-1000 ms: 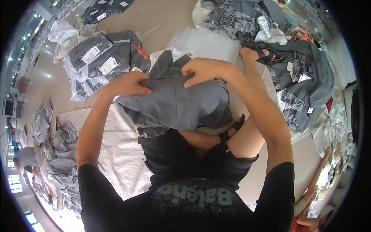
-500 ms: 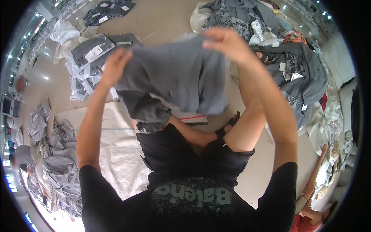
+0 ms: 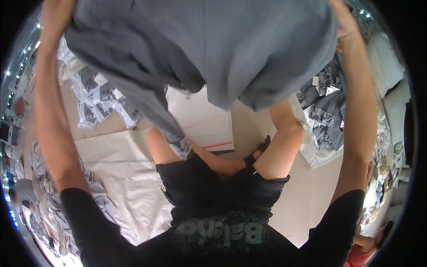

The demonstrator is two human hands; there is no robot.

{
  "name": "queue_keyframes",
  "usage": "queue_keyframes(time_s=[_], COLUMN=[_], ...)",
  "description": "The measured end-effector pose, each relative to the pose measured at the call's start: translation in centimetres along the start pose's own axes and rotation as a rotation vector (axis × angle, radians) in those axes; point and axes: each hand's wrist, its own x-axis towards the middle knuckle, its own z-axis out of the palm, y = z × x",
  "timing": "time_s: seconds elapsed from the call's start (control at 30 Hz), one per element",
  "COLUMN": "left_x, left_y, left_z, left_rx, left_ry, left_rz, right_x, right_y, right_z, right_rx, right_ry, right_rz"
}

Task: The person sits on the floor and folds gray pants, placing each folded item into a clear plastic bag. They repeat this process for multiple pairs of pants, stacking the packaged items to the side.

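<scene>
I see the left arm straight up along the left side, elbow nearly locked, the left hand (image 3: 57,10) at the top edge, closed on the left end of the grey garment (image 3: 209,46); fingers mostly cut off by the frame, so how tightly it grips I can't tell beyond that the cloth hangs from it. The garment spans the whole top of the view, stretched between both hands, held high and close to the camera, with a sleeve or loose fold (image 3: 167,120) drooping down to the lap, its end touching the black shorts (image 3: 213,191). Right arm also raised, running up the right side, right hand (image 3: 341,20) at the top right, curled onto the garment's right end, thumb side visible. Under the garment, bare knees spread, person seated on a pale sheet (image 3: 120,178) on the floor. Grey clothing piles lie far left (image 3: 95,95) and right (image 3: 324,102).
</scene>
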Motion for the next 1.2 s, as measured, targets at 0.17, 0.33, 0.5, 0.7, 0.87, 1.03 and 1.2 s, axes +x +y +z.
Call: queue_keyframes(time_s=[0.17, 0.33, 0.5, 0.7, 0.87, 1.03, 1.2], left_x=[-10.5, -11.6, -10.4, -12.1, -7.4, -5.4, -6.5], left_y=[0.7, 0.8, 3.5, 0.8, 1.9, 3.5, 2.3], left_z=[15.8, 16.9, 14.9, 21.5, 16.1, 11.2, 19.4], left_rx=[-0.304, -0.447, -0.732, -0.288, -0.675, -0.688, -0.241], left_ry=[-0.709, -0.977, -0.594, -0.568, -0.384, -0.416, -0.287], left_rz=[-0.008, -0.082, -0.228, -0.071, -0.173, -0.115, 0.157], right_x=[2.5, -0.2, -1.9, 0.6, 2.3, 0.3, 2.8], right_y=[2.8, 3.9, 2.6, 8.0, 4.8, -1.6, 3.4], right_z=[-8.8, -8.0, -8.8, -9.6, -10.1, -1.1, -7.1], right_rx=[-0.725, -0.812, -0.752, -0.975, -0.722, -0.566, -1.151], right_ry=[-0.418, -0.472, -0.230, -0.155, -0.081, 0.001, 0.040], right_rz=[0.435, 0.566, 0.405, 0.132, 0.260, 0.158, 0.058])
